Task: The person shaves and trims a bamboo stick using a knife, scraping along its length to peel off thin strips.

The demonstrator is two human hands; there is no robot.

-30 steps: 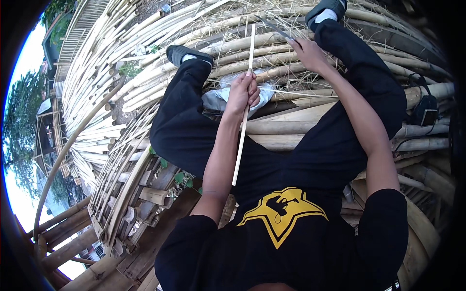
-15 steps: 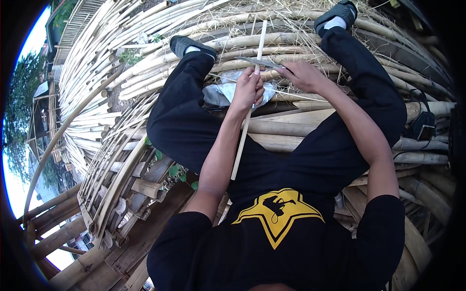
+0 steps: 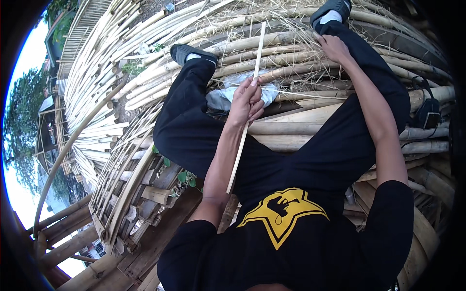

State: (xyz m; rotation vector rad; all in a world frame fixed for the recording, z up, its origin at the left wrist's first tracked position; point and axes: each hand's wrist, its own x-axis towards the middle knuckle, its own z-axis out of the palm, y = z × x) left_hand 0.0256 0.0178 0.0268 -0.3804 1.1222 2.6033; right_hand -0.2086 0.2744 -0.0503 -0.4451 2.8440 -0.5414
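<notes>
My left hand [image 3: 246, 99] is closed around a long thin bamboo strip [image 3: 238, 160]. The strip stands nearly upright between my knees, its top reaching past the pile of shavings. My right hand [image 3: 334, 46] is stretched out far to the right by my right shin, resting among dry bamboo shavings [image 3: 291, 34]. Its fingers are curled, and whether it holds anything is too small to see. A thin pale sliver [image 3: 301, 94] runs sideways from below my left hand toward the right. A crumpled white cloth or bag [image 3: 272, 92] lies just behind my left hand.
I sit on thick bamboo poles [image 3: 291, 128] stacked crosswise. A big heap of split bamboo [image 3: 102, 92] fans out to the left, beside a woven bamboo frame [image 3: 126, 184]. A small black pouch [image 3: 429, 114] lies on the poles at right. Trees and roofs show beyond the left edge.
My right hand came in close to my left hand on the strip half a second ago, then swung back out to the right. The left hand kept holding the strip.
</notes>
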